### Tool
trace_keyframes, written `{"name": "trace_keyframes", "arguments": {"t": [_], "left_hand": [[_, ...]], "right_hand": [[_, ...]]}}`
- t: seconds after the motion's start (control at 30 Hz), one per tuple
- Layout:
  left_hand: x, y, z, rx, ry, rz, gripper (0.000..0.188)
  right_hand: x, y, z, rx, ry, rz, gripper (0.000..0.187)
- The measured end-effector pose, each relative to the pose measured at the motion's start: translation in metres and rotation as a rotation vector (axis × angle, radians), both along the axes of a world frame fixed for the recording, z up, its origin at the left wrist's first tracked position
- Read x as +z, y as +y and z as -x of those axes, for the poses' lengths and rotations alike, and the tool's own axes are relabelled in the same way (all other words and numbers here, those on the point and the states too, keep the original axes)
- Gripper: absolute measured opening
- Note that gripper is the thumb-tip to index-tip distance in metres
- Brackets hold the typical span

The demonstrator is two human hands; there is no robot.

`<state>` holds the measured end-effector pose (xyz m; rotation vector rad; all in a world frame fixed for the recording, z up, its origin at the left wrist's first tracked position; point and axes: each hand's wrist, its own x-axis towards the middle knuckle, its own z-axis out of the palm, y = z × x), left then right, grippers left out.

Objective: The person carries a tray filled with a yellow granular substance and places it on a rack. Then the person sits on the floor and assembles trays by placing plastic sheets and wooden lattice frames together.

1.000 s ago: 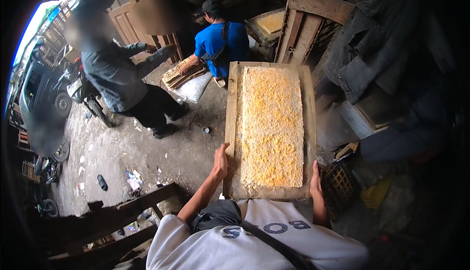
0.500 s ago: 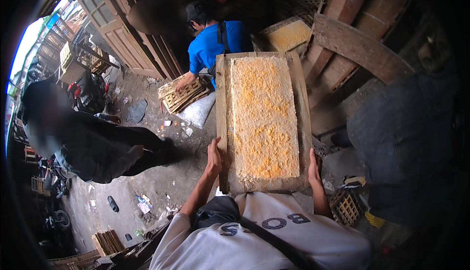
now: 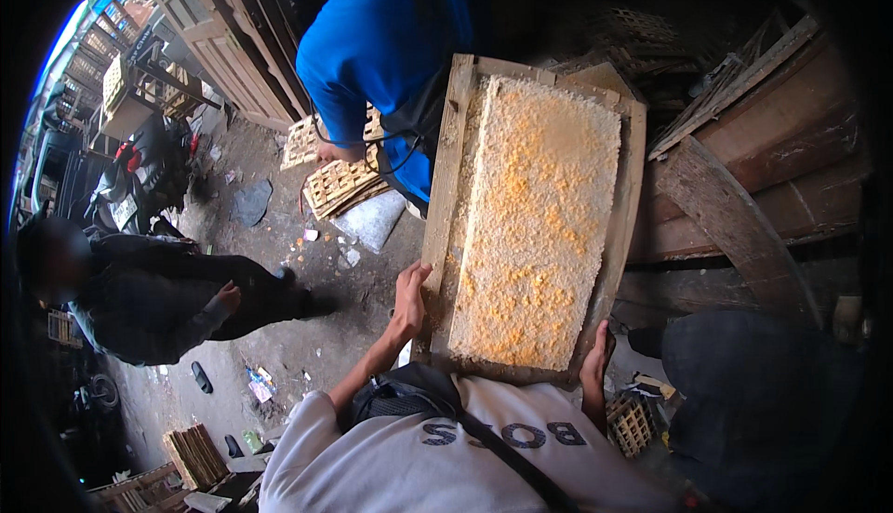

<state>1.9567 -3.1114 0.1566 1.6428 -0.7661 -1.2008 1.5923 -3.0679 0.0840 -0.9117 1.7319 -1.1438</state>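
A shallow wooden tray (image 3: 445, 173) spans the space in front of my chest, slanting with its far end toward the right. On it lies a thick rectangular slab (image 3: 539, 225) of pale, crumbly material, scattered with yellow-orange crumbs. My left hand (image 3: 407, 304) grips the tray's left side near the close end. At the lower right corner, my right hand (image 3: 596, 362) holds the opposite side; its fingers are partly hidden beneath the edge. Just beyond the tray, a person in a blue shirt (image 3: 381, 39) bends over woven lattice panels (image 3: 342, 186) on the ground.
A person in dark clothes (image 3: 167, 294) stands at left; another dark-clothed figure (image 3: 753, 383) is close on the right. Wooden boards (image 3: 772, 178) lean at the far right. A wooden door (image 3: 233, 57), a pale sack (image 3: 370, 220), a motorbike (image 3: 135, 178) and floor litter lie around.
The tray has swung rightward at its far end, and its slab looks larger. The person in blue appears closer, and a lattice panel now shows beyond the stack.
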Motion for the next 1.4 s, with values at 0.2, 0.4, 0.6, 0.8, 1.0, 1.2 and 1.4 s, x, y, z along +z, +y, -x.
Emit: {"name": "trace_keyframes", "arguments": {"t": [0.2,0.4,0.6,0.8,1.0,1.2,1.4], "left_hand": [[-0.024,0.06,0.011,0.098,0.142,0.023,0.051],[-0.023,0.141,0.025,0.172,0.173,-0.086,0.052],[-0.042,0.189,0.026,0.149,0.225,-0.159,0.058],[-0.067,0.172,0.022,0.187,0.252,-0.14,0.058],[-0.078,0.079,0.006,0.175,0.243,-0.224,0.061],[-0.069,-0.108,-0.021,0.119,0.418,-0.085,0.05],[-0.205,-0.357,-0.119,0.081,0.181,-0.05,0.048]], "right_hand": [[0.04,0.032,0.018,0.065,0.114,0.04,0.049],[0.027,0.107,0.031,0.062,0.046,0.0,0.051],[0.024,0.152,0.037,0.07,-0.016,-0.158,0.061],[0.006,0.144,0.036,0.032,-0.033,-0.162,0.06],[-0.001,0.062,0.023,0.035,-0.051,-0.296,0.065],[-0.056,-0.106,-0.019,-0.005,-0.019,-0.271,0.055],[-0.084,-0.335,-0.106,-0.172,0.069,-0.185,0.054]]}}
